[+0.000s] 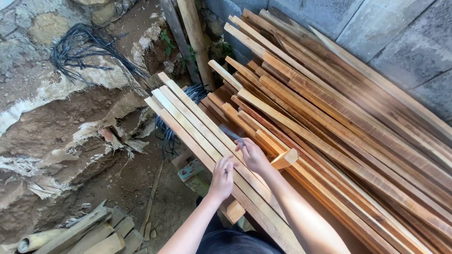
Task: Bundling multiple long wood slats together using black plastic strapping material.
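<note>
Pale wooden slats (207, 136) lay slanted on the stacked boards (339, 122) before us. Our left hand (221, 178) pressed one slat, fingers curled; our right hand (252, 155) gripped a dark flat tool (230, 134) against it.

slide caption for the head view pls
Both hands, left hand and right hand, rest on pale wooden slats beside stacked brown planks.

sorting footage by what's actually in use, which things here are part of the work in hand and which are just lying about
In use:
- left hand, resting on the pale wooden slats
- right hand, holding a dark flat tool over those slats

Lying about:
- stack of brown planks
- black cable bundle
- bamboo offcuts
- upright pole
</note>
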